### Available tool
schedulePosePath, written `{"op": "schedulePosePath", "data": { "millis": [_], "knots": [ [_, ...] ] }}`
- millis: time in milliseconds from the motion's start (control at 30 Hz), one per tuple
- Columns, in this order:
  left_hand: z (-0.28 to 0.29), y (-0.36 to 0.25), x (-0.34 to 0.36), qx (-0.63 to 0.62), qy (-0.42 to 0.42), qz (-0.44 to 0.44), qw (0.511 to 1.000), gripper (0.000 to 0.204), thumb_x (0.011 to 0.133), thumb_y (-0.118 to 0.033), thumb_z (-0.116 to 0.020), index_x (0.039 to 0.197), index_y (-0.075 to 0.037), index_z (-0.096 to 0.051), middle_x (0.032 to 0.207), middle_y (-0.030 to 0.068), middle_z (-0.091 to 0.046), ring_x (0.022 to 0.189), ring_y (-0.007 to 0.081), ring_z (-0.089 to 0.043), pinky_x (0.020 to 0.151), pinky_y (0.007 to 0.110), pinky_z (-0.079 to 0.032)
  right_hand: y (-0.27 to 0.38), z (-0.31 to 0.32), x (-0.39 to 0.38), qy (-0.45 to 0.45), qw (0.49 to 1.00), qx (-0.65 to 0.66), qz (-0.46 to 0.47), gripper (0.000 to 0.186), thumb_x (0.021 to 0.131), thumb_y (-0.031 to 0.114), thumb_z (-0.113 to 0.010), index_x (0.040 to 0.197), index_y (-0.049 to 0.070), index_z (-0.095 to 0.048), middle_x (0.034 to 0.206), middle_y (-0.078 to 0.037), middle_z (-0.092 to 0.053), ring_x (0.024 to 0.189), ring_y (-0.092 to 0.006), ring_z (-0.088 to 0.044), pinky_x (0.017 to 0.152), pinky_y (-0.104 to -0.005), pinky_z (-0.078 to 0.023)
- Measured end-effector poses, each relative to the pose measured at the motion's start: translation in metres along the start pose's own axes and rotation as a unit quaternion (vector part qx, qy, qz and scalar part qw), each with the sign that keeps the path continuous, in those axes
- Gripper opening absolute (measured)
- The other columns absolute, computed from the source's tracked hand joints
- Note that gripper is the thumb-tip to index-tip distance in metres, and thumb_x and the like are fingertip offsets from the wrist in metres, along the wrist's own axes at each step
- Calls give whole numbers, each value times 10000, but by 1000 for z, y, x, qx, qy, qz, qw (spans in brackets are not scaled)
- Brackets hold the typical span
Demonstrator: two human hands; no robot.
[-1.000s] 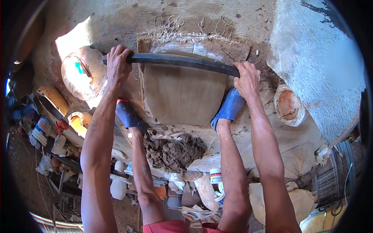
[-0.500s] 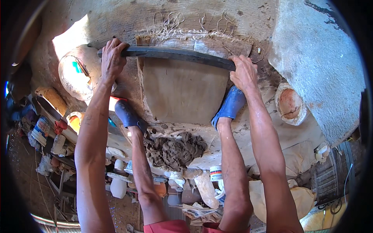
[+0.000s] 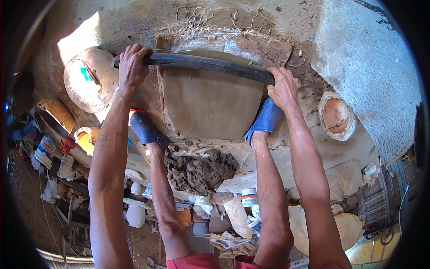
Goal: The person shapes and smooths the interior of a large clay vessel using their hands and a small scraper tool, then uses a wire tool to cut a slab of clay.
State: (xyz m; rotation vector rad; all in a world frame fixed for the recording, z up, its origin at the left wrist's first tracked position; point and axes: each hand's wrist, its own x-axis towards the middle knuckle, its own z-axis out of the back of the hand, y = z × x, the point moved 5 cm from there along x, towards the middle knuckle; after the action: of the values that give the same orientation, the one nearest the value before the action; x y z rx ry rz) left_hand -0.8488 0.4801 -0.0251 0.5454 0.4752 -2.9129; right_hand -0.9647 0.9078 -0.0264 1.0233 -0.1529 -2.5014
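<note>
A long dark bar (image 3: 206, 63), looking slightly curved through the lens, lies crosswise over the far part of a smooth grey-brown clay slab (image 3: 210, 103). My left hand (image 3: 132, 66) is wrapped around its left end, and my right hand (image 3: 284, 85) grips its right end. A strip of clay shows beyond the bar. The slab rests on a board (image 3: 282, 51) with frayed cloth (image 3: 197, 38) along the far side. My feet, in blue clogs (image 3: 145, 127), stand on either side of the slab.
A heap of dark wet clay (image 3: 204, 172) lies on the near side of the slab. Round plaster-like forms sit at left (image 3: 74, 80) and right (image 3: 336, 117). A pale blue-grey slab (image 3: 371, 76) fills the right. Pots, tubs (image 3: 249, 197) and rags clutter the near side.
The bar has shifted a little toward me over the clay, so smooth clay now shows beyond it. Both hands have moved with it and keep their hold.
</note>
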Motion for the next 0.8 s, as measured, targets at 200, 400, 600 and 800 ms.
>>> {"op": "schedulePosePath", "data": {
  "millis": [200, 400, 600, 800],
  "knots": [
    [-13, 0, -18, -7, 0, 5, 1000, 421, 657, -31, -696, 1065, -135, -709, 1003, 71, -602, 1050, 312, -580, 887, 451, -454, -1, -9, -12, -22, 999, 6, 22, 544, 745, 79, -754, 1273, 164, -648, 1114, -95, -606, 1140, -329, -565, 978, -499, -457],
    [-15, -5, -21, -3, -26, -1, 1000, 352, 699, -62, -708, 1043, -136, -699, 1006, 66, -619, 1075, 309, -587, 890, 453, -462, -6, -17, -18, -73, 996, -37, 40, 561, 715, 19, -701, 1254, 159, -635, 1098, -111, -563, 1119, -344, -547, 953, -516, -456],
    [-21, 12, -24, 1, -51, -52, 997, 372, 719, -103, -700, 1090, -137, -704, 1034, 85, -652, 1072, 329, -609, 897, 466, -479, -2, -27, -1, -80, 991, -104, -13, 503, 742, 6, -672, 1230, 124, -643, 1177, -154, -584, 1187, -386, -545, 1004, -535, -464],
    [-31, 4, -7, 45, -38, -68, 996, 399, 735, -118, -694, 1134, -106, -708, 1095, 110, -684, 1126, 350, -631, 941, 496, -496, -29, -27, 10, -24, 990, -130, -40, 582, 791, 103, -657, 1372, 112, -619, 1249, -163, -625, 1250, -380, -562, 1053, -521, -466]
  ]
}}
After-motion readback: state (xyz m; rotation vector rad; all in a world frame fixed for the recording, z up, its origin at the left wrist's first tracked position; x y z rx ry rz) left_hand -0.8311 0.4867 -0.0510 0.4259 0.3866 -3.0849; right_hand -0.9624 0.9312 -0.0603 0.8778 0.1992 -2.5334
